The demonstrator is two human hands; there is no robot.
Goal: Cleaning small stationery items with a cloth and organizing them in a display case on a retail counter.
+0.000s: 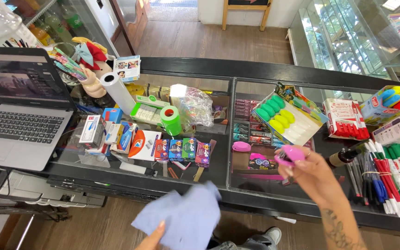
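Note:
My right hand (307, 173) is raised over the glass counter (230, 139) and grips a small pink round object (290, 155) between fingers and thumb. My left hand (156, 236) is low at the bottom edge, in front of the counter, holding a blue cloth (186, 217) that hangs loose and blurred. A pink lid-like disc (241, 146) lies on the glass just left of my right hand.
An open laptop (19, 111) sits at the left. Rolls of tape (170, 119), small boxes and cards crowd the middle. A box of green and yellow highlighters (281, 118) and bundles of markers (387, 178) lie at the right. Wooden floor beyond.

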